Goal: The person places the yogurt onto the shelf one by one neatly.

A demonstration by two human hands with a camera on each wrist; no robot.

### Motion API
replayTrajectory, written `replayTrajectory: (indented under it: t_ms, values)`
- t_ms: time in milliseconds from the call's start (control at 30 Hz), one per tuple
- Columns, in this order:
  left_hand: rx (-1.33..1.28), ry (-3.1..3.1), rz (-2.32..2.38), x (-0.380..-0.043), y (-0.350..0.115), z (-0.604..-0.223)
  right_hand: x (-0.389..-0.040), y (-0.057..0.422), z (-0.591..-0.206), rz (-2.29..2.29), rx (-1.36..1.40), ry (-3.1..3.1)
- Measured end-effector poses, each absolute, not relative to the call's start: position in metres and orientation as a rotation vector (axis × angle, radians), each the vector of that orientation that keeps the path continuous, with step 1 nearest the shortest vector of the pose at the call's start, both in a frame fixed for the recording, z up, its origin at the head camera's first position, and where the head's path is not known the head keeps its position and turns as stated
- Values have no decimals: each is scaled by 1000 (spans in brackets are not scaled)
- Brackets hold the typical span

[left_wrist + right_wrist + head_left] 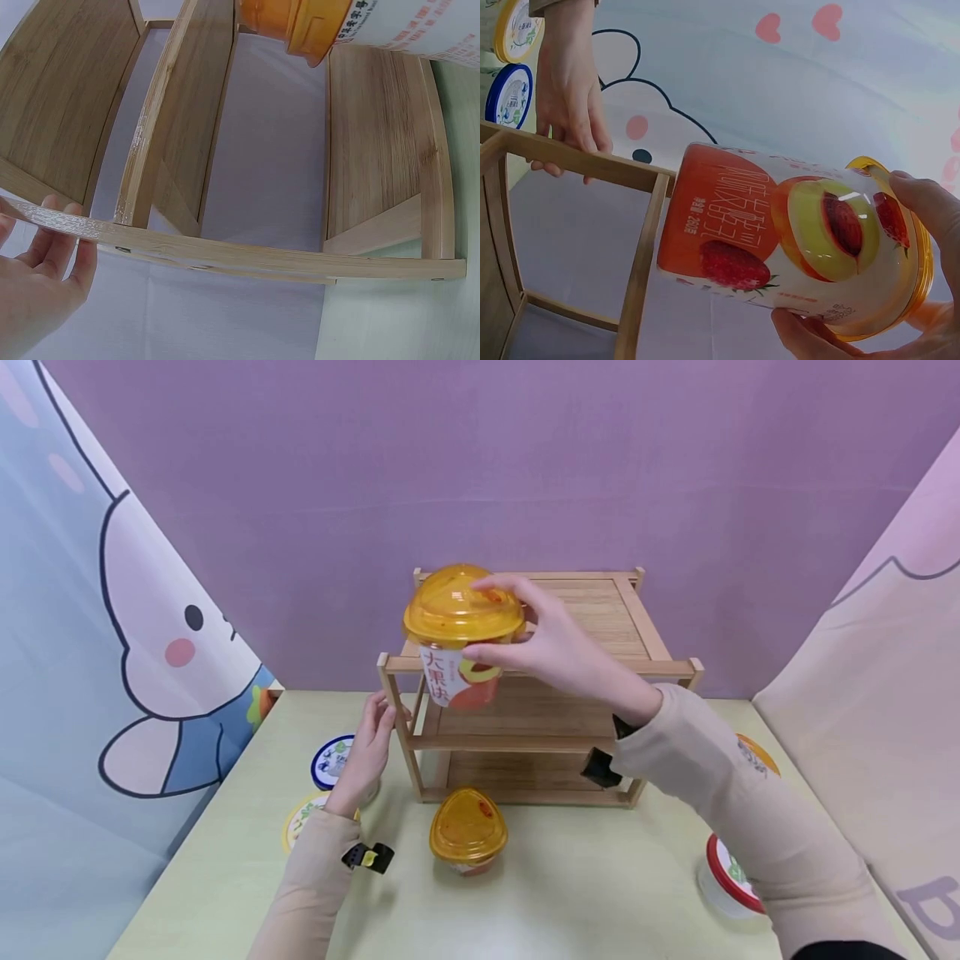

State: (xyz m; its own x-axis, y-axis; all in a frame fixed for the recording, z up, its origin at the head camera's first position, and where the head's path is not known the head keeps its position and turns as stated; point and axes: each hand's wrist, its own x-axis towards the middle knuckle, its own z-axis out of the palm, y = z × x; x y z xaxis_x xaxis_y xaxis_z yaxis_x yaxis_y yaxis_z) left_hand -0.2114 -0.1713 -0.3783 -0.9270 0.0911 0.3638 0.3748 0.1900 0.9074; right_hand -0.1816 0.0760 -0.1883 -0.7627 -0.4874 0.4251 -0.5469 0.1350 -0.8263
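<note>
My right hand grips a yogurt cup with an orange domed lid, holding it above the front left part of a wooden shelf rack. Peach and strawberry pictures show on this cup in the right wrist view, where thumb and fingers clasp it near the lid. At the rack's left front post, my left hand has its fingers curled round the wood, as the left wrist view shows with the hand at the frame's left. A second orange-lidded yogurt cup stands on the table before the rack.
Left of the rack stand a blue-rimmed tub and a yellow-rimmed tub, partly behind my left arm. On the right are a red-rimmed tub and an orange-rimmed lid, both partly covered by my right sleeve. A purple cloth hangs behind.
</note>
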Motion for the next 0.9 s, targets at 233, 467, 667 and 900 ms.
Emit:
replayTrajectory:
  t_ms: [233,467,667,900]
  values:
    - [-433,-2234,-1814,-210,-171,-379,-196,71,-179,1651,1022,-2349]
    - [-429,-2230,-1809,-211,-171,-379,-213,65,-174,1578,950,-2399]
    - [-446,-2224,-1808,-211,-171,-379,-225,59,-174,1638,909,-2435]
    - [-460,-2220,-1787,-211,-172,-380,-240,55,-176,1561,863,-2476]
